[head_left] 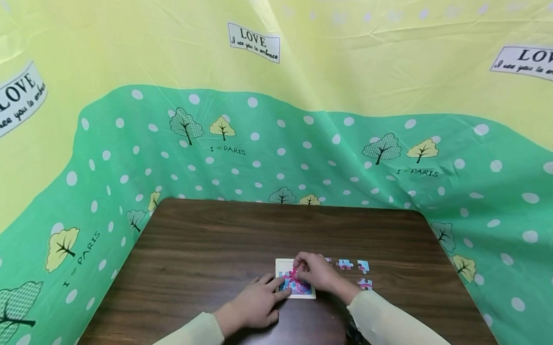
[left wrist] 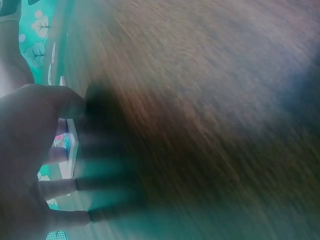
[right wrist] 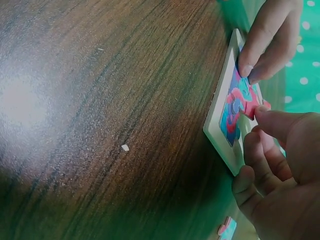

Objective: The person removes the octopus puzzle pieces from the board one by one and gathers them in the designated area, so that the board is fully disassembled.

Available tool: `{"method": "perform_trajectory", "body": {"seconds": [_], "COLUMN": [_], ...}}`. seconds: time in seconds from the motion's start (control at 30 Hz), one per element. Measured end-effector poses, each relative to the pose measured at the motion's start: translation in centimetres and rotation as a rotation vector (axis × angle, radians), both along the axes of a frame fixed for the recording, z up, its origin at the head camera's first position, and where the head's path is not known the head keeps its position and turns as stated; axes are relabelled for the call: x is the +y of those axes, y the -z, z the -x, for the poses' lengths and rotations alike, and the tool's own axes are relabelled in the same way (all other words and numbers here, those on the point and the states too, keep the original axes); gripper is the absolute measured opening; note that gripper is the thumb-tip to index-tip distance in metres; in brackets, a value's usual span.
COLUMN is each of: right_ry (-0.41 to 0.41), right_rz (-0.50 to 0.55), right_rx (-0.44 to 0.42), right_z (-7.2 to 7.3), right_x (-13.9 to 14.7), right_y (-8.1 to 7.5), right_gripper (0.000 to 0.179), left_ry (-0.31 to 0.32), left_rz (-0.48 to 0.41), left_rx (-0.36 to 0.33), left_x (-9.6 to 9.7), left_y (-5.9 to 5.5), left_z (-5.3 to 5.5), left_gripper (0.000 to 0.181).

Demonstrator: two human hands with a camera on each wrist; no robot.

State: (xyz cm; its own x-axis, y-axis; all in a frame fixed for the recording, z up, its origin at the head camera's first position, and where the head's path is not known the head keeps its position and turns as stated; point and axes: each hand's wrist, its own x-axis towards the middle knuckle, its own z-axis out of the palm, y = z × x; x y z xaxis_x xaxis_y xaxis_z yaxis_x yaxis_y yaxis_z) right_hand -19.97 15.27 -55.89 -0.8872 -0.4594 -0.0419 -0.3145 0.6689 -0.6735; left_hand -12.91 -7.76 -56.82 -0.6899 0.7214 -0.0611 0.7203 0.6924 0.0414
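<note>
A small jigsaw puzzle in a pale tray (head_left: 299, 296) lies on the table, its lower part filled with pink and blue pieces. My left hand (head_left: 257, 301) rests at the tray's left side with fingers extended, fingertips touching the puzzle. From the right, my right hand (head_left: 317, 273) reaches over the tray and pinches a pinkish-red puzzle piece (right wrist: 248, 109) between thumb and fingers. In the right wrist view that piece is tilted against the assembled part. The left wrist view is blurred; the left hand (left wrist: 25, 135) covers most of the tray there.
Several loose puzzle pieces lie right of the tray, including a blue and pink one (head_left: 345, 265), a corner-like one (head_left: 363, 266) and a lower one (head_left: 365, 284). A tiny white scrap (right wrist: 125, 147) lies on the dark wooden table (head_left: 201, 241). Patterned cloth (head_left: 282, 142) hangs behind and beside it.
</note>
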Motion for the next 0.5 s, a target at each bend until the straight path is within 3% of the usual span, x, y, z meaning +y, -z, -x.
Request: {"method": "perform_trajectory", "body": {"seconds": [0.5], "right_ry": [0.027], "right_rz": [0.048], "right_rx": [-0.012], "right_z": [-0.25], "right_x": [0.21], "right_y": [-0.16], "right_gripper": [0.016], "left_ry": [-0.006], "left_rz": [-0.003], "left_rx": [-0.007], "left_x": [0.0], "left_y": [-0.16], "left_z": [0.09], "left_gripper": [0.061]}}
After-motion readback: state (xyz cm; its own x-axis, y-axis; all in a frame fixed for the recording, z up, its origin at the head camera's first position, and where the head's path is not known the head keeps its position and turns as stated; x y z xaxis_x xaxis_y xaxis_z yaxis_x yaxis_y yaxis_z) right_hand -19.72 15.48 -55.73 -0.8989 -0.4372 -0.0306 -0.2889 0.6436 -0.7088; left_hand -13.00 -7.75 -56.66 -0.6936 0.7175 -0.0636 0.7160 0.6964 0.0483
